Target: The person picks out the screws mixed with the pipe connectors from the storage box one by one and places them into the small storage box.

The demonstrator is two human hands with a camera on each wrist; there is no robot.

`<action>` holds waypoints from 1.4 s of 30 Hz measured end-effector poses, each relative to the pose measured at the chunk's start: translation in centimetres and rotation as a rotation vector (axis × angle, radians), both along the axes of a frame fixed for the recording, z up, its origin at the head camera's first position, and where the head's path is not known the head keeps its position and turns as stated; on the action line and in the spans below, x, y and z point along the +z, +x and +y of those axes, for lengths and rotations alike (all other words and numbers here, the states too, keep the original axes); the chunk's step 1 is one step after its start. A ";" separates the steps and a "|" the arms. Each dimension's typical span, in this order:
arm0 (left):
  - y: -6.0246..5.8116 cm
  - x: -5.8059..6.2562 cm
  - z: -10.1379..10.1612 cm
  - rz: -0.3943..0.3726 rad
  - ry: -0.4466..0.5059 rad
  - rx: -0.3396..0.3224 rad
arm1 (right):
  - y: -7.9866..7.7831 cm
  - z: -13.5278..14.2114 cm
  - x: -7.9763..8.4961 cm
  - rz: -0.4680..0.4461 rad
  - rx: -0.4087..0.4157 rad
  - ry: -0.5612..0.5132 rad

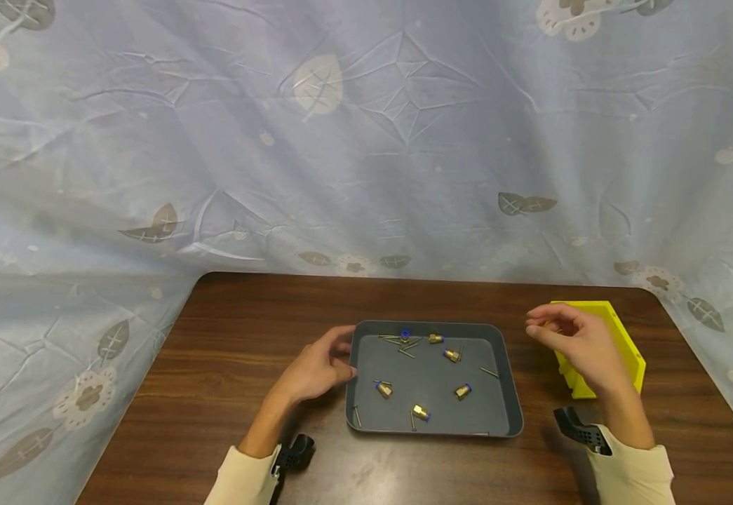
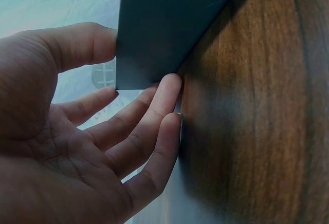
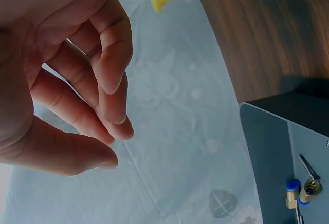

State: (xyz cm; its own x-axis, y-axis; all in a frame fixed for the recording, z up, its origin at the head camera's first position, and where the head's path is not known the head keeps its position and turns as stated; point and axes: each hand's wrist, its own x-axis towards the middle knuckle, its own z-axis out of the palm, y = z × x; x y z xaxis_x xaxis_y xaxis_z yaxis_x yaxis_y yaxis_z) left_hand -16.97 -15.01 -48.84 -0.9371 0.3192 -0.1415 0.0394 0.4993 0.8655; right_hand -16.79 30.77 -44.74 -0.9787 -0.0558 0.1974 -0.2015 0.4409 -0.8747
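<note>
A grey rectangular tray lies on the table. In it are several brass push-in fittings with blue collars and several thin screws. My left hand rests against the tray's left side. In the left wrist view its thumb touches the upper edge of the tray wall, and the loosely bent fingers lie around the far corner, low by the table. My right hand hovers in front of a yellow bin, right of the tray. The right wrist view shows a gap between its thumb and bent fingers, with nothing visible there.
The brown wooden table extends around the tray on every side. A pale blue patterned cloth hangs behind the table and down its sides. Each wrist wears a black camera mount.
</note>
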 end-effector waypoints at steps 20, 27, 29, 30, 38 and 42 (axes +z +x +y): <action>0.2 -0.2 -0.1 -0.017 0.002 0.005 | -0.6 -2.1 -1.7 -0.094 0.165 0.047; 0.3 -0.2 -0.1 -0.014 0.006 0.002 | -0.9 -2.4 -2.2 -0.117 0.261 0.119; 0.3 -0.1 -0.1 -0.015 0.010 -0.004 | -0.9 -2.4 -2.3 -0.110 0.282 0.154; 0.3 -0.1 -0.1 -0.016 0.010 -0.003 | -0.9 -2.4 -2.3 -0.105 0.289 0.175; 0.0 0.0 0.0 -0.016 0.015 0.003 | -1.3 -2.6 -2.7 -0.083 0.309 0.268; -0.1 0.0 0.0 -0.018 0.016 0.010 | -1.4 -2.7 -2.7 -0.103 0.320 0.259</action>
State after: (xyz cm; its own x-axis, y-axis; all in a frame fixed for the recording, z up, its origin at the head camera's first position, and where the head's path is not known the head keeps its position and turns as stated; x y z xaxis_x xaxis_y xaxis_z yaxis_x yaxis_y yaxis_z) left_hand -17.05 -14.97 -48.89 -0.9376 0.3119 -0.1536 0.0183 0.4855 0.8740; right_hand -18.14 28.03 -47.39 -0.9177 -0.3954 0.0385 -0.2812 0.5781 -0.7660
